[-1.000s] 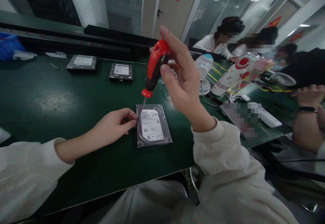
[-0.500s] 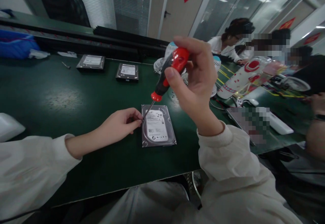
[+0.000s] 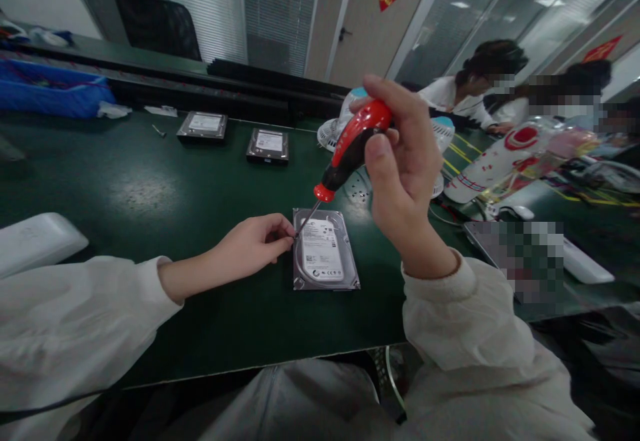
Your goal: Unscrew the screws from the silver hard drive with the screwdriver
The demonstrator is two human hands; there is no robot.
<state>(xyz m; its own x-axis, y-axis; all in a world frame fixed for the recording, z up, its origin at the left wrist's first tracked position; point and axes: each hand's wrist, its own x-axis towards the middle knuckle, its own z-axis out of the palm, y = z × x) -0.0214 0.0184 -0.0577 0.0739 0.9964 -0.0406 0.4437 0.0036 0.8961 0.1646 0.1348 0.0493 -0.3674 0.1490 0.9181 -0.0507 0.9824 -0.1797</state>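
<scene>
A hard drive point(image 3: 323, 254) lies flat on the green table, its white label facing up. My right hand point(image 3: 407, 174) is closed round the red and black handle of a screwdriver point(image 3: 350, 151), thumb on its near side. The tilted shaft runs down to the drive's left edge, towards the upper corner. There my left hand point(image 3: 253, 244) pinches thumb and finger together beside the screwdriver's tip, touching the drive's edge. Whatever sits between those fingertips is too small to make out.
Two more hard drives, one on the left point(image 3: 203, 126) and one on the right point(image 3: 267, 146), lie farther back. Small dark bits point(image 3: 359, 194) lie right of the drive, near white-and-blue objects. A blue bin point(image 3: 55, 91), patterned bottle point(image 3: 493, 158) and white case point(image 3: 40, 241) stand around. Co-workers sit at right.
The view has swung left, so everything sits farther right. The screwdriver's handle has turned, showing its red and black sides differently, and my right fingers have shifted on it. My left hand keeps its pinch.
</scene>
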